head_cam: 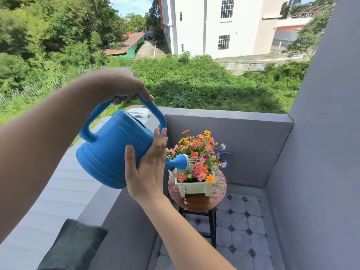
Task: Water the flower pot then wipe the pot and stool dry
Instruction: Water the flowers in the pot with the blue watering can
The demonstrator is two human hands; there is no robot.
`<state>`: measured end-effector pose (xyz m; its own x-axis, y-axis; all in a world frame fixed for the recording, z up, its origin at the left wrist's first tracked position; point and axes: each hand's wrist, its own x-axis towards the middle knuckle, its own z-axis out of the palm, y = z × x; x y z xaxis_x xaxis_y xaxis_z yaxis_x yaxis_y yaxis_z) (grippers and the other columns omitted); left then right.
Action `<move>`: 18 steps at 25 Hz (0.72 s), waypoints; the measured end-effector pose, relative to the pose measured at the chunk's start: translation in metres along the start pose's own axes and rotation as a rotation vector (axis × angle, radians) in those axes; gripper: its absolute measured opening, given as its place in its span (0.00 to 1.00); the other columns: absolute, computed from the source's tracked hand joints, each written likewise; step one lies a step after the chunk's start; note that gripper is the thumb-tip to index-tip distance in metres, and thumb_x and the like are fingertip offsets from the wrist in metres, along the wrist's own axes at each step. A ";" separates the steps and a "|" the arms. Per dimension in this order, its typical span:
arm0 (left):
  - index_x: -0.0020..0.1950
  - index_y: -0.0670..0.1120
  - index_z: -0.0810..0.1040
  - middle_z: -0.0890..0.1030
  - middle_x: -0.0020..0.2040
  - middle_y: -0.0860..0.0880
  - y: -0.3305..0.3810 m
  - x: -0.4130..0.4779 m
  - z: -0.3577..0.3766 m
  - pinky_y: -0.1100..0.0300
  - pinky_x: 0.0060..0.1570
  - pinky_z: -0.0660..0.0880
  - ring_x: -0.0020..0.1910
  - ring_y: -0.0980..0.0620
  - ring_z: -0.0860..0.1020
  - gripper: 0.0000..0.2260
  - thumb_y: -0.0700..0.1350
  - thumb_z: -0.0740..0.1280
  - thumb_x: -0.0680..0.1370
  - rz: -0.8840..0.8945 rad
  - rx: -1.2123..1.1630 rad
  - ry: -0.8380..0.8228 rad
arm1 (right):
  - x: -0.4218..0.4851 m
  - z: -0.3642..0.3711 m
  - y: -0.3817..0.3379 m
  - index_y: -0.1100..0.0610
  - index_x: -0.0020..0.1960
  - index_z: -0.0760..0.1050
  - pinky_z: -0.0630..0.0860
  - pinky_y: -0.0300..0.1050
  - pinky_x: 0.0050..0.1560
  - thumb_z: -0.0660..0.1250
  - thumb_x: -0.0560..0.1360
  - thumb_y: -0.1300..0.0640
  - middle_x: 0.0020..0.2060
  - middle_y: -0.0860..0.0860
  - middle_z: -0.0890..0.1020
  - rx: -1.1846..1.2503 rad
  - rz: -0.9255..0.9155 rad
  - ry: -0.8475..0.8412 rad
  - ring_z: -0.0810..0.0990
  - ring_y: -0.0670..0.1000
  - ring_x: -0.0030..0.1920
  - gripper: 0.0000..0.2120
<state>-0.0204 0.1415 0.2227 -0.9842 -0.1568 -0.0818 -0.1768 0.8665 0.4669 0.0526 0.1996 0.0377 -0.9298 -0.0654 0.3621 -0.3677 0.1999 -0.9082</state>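
Gripping the top handle of the blue watering can (113,149) with the left hand (120,84), fingers wrapped right round the bar. Pressing the right hand (150,164) flat against the can's near side, fingers straight and close together, thumb spread wide, steadying rather than clasping. Held in the air and tipped forward, with the spout head (182,162) right over the flowers (198,151) and thin jets of water spraying from it onto them.

Set on a small balcony in bright sun: grey walls (243,143) ahead and to the right, a broad grey ledge (58,191) along the left, and pale floor tiles (241,221) with small dark diamonds at their corners. Lying on the ledge at the lower left, a dark green cloth (74,246). Fixed to the far wall just behind the flowers, a small blue tap (227,153). Beyond the wall, thick green bushes and trees, then a tall white building (214,26) with barred windows.

Standing near the middle of the stool (196,203), on its round wooden seat, 1 white rectangular flower pot (194,189) on short feet. Packed with orange, red, pink and purple blooms that spread well past its rim. Beaded with water drops across the seat around the pot, wettest to the left and right. Dripping from the pot's front left corner and off the seat's front edge. Carried on dark legs below the seat.
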 end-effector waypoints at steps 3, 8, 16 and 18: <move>0.32 0.40 0.72 0.67 0.26 0.47 0.006 0.004 0.000 0.61 0.23 0.58 0.23 0.52 0.61 0.14 0.45 0.73 0.71 0.011 -0.037 0.053 | 0.018 -0.010 0.009 0.53 0.76 0.42 0.45 0.55 0.75 0.49 0.74 0.35 0.77 0.49 0.42 -0.037 -0.048 0.034 0.41 0.50 0.76 0.37; 0.32 0.40 0.71 0.67 0.27 0.46 0.003 0.011 -0.007 0.61 0.23 0.60 0.23 0.50 0.61 0.16 0.45 0.72 0.72 0.002 -0.063 0.189 | 0.050 -0.015 0.017 0.50 0.76 0.41 0.47 0.56 0.75 0.49 0.74 0.36 0.77 0.49 0.43 -0.047 -0.090 -0.046 0.44 0.50 0.77 0.36; 0.31 0.39 0.71 0.66 0.26 0.45 -0.015 0.014 -0.010 0.60 0.25 0.59 0.23 0.51 0.61 0.16 0.45 0.73 0.72 -0.073 0.012 0.182 | 0.042 0.002 0.014 0.48 0.75 0.40 0.47 0.54 0.75 0.52 0.76 0.39 0.77 0.47 0.43 -0.007 -0.042 -0.156 0.46 0.52 0.76 0.34; 0.32 0.39 0.72 0.66 0.26 0.46 -0.014 0.015 -0.007 0.61 0.25 0.58 0.24 0.51 0.61 0.15 0.45 0.73 0.72 -0.067 0.020 0.128 | 0.032 0.006 0.013 0.48 0.75 0.40 0.45 0.53 0.75 0.50 0.75 0.36 0.77 0.46 0.41 -0.007 -0.025 -0.125 0.44 0.50 0.76 0.35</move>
<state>-0.0328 0.1240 0.2212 -0.9620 -0.2729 0.0011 -0.2438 0.8610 0.4463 0.0185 0.1945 0.0363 -0.9148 -0.1918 0.3554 -0.3913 0.2029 -0.8976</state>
